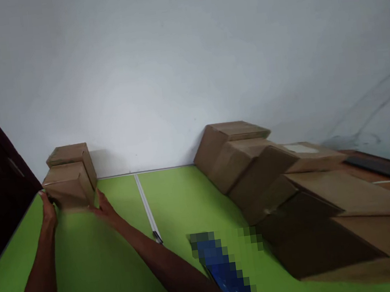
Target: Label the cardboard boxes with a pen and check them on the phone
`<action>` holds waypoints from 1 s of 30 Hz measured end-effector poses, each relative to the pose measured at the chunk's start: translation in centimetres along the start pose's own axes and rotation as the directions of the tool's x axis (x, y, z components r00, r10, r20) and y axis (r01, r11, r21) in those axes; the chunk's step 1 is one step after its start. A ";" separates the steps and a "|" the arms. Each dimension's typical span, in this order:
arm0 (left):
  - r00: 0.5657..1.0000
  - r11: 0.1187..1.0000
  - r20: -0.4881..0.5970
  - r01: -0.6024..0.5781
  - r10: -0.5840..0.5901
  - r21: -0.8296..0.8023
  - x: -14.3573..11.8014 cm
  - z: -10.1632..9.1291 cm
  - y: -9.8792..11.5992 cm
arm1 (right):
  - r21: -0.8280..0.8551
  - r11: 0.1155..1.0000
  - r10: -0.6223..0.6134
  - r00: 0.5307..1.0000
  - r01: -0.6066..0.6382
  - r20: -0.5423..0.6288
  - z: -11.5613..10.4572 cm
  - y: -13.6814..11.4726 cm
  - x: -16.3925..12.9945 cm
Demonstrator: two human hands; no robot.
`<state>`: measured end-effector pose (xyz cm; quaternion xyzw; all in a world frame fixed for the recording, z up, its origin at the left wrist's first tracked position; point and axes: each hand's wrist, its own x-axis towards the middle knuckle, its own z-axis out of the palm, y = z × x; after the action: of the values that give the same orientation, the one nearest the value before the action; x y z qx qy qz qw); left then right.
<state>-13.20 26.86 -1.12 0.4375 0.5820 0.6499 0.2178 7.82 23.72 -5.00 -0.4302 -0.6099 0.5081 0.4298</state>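
A brown cardboard box sits on the green tabletop at the far left. My left hand presses against its left side, and my right hand is at its lower right corner, so the box is held between both. Directly behind it, against the wall, stands another cardboard box, its top slightly higher. Parts of my left fingers are hidden by the front box's edge.
Several cardboard boxes of different sizes stand along the right side. A white strip with a dark end runs across the green surface. A blue, partly pixelated item lies near the front. A dark flat object is far right.
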 end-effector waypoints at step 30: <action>0.508 0.424 0.634 -0.856 0.583 0.296 -32.7 -7.2 13.3 | 0.503 0.829 0.182 0.968 -0.245 0.171 -12.4 -1.3 -25.7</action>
<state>0.98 -6.21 1.63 0.8254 0.4285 0.3497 -0.1127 26.35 2.00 -4.56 -0.3333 -0.4214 0.7229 0.4344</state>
